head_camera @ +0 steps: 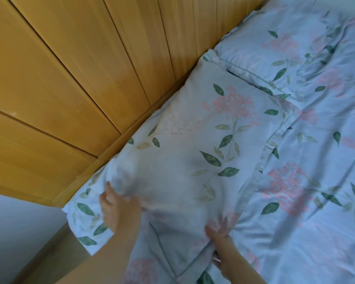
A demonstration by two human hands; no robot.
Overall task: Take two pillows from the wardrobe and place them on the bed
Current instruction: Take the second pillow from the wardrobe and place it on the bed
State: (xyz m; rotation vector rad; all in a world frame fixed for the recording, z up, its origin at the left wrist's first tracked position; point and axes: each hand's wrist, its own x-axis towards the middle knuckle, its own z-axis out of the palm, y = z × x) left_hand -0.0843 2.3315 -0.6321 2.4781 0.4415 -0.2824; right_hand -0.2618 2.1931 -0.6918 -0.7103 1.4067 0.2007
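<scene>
Both floral pillows lie on the bed (307, 201): far pillow (279, 44) set, near pillow (193, 144) in my left grip (119, 212) and right grip (221, 240), fingers pinching its end. Only releasing seems left.

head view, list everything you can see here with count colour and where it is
pillow: 2, pale blue with pink flowers and green leaves; near pillow under both hands, far pillow beyond it, both along the headboard
bed cover: 1, same floral pale blue, rumpled, fills the right side
headboard: 1, yellow-brown wooden panels, upper left
wall: 1, pale grey-white, lower left
left hand: 1, fingers pressed into the near pillow's left end, no closed grip visible
right hand: 1, on the near pillow's lower edge, fingers bunching the fabric
</scene>
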